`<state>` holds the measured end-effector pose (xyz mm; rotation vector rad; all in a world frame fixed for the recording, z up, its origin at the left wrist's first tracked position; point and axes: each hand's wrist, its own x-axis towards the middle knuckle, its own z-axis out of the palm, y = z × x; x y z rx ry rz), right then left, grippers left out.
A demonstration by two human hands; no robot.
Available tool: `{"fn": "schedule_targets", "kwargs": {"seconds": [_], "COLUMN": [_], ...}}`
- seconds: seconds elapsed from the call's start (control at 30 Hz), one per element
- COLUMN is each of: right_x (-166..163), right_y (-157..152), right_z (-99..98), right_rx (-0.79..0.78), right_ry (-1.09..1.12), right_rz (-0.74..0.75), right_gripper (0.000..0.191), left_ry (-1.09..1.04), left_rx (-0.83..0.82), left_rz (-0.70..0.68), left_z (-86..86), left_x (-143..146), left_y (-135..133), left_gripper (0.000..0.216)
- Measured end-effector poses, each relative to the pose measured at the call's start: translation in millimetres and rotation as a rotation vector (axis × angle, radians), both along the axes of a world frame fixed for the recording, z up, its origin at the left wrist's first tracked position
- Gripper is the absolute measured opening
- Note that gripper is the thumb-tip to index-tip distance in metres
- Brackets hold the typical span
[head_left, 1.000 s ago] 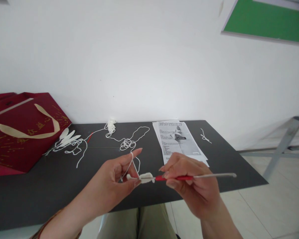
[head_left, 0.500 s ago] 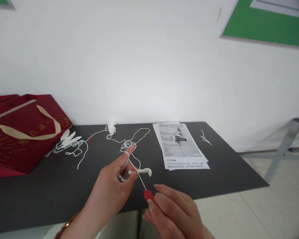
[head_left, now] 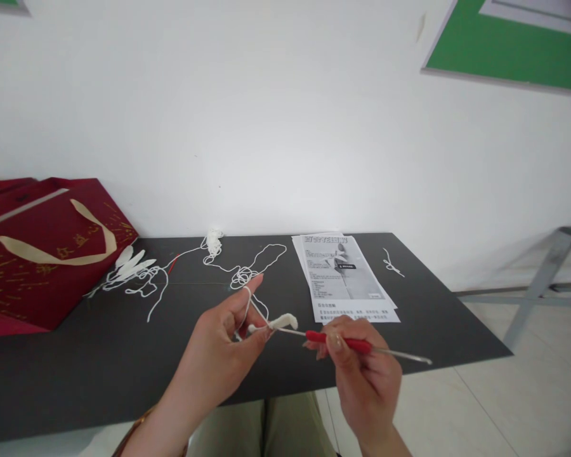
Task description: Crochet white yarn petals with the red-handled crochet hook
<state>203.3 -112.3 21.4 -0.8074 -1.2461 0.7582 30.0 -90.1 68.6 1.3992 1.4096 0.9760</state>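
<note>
My left hand (head_left: pixel 226 346) pinches a small white crochet piece (head_left: pixel 284 322) between thumb and fingers. White yarn loops over its raised index finger and runs back to a loose tangle of yarn (head_left: pixel 242 277) on the table. My right hand (head_left: pixel 364 374) grips the red handle of a crochet hook (head_left: pixel 359 344). One slim metal end of the hook reaches left to the crochet piece; the other sticks out to the right past the hand. Whether the tip sits inside a stitch is hidden by the left fingertips.
On the dark table (head_left: pixel 438 324) lie printed pattern sheets (head_left: pixel 356 301), a short yarn scrap (head_left: pixel 393 265), a yarn bundle (head_left: pixel 214 242) and white crocheted petals (head_left: pixel 131 265) with trailing yarn. A red paper bag (head_left: pixel 42 279) stands at the left. Behind is a white wall.
My right hand has moved right and turned the hook from pointing steeply up and away to lying almost level. The crochet piece has shifted slightly up and right in my left hand.
</note>
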Motion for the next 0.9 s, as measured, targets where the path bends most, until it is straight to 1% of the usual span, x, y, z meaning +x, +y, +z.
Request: {"fn": "schedule_targets", "kwargs": {"seconds": [0.03, 0.1, 0.17, 0.2, 0.27, 0.33, 0.47, 0.57, 0.63, 0.73, 0.83, 0.9], "right_x": [1, 3, 5, 5, 5, 5, 3, 3, 4, 3, -3, -9], "right_y": [2, 2, -3, -7, -14, -19, -20, -19, -19, -20, -20, -19], "right_z": [2.5, 5.1, 3.5, 1.5, -3.1, -5.9, -2.6, 1.9, 2.2, -1.8, -6.2, -7.5], "right_rx": [-0.009, 0.043, 0.177, 0.256, 0.377, 0.440, 0.569, 0.645, 0.648, 0.591, 0.483, 0.394], "right_ry": [0.012, -0.066, -0.223, -0.304, -0.458, -0.570, -0.675, -0.754, -0.773, -0.686, -0.502, -0.323], "right_rz": [0.011, -0.001, -0.046, -0.080, -0.137, -0.176, -0.248, -0.252, -0.244, -0.244, -0.242, -0.261], "right_gripper": [0.015, 0.014, 0.014, 0.017, 0.024, 0.026, 0.017, 0.010, 0.010, 0.016, 0.017, 0.015], "left_ry": [0.006, 0.028, 0.056, 0.067, 0.091, 0.122, 0.195, 0.223, 0.199, 0.117, 0.046, 0.007], "left_rx": [0.004, 0.016, 0.031, 0.039, 0.058, 0.077, 0.148, 0.199, 0.230, 0.263, 0.261, 0.238], "left_rz": [-0.005, -0.007, 0.002, 0.007, 0.025, 0.037, 0.103, 0.142, 0.159, 0.174, 0.183, 0.191], "left_z": [0.9, 2.4, 2.4, 1.7, -0.5, -3.0, -5.0, -3.7, -2.9, -3.3, -4.7, -4.9], "left_x": [0, 0, 0, 0, 1, 2, 4, 5, 5, 7, 8, 9], "left_y": [1, 1, 0, 0, -1, -3, -6, -8, -9, -11, -13, -14], "left_gripper": [0.032, 0.022, 0.009, 0.005, 0.005, 0.004, 0.006, 0.007, 0.008, 0.012, 0.018, 0.023]}}
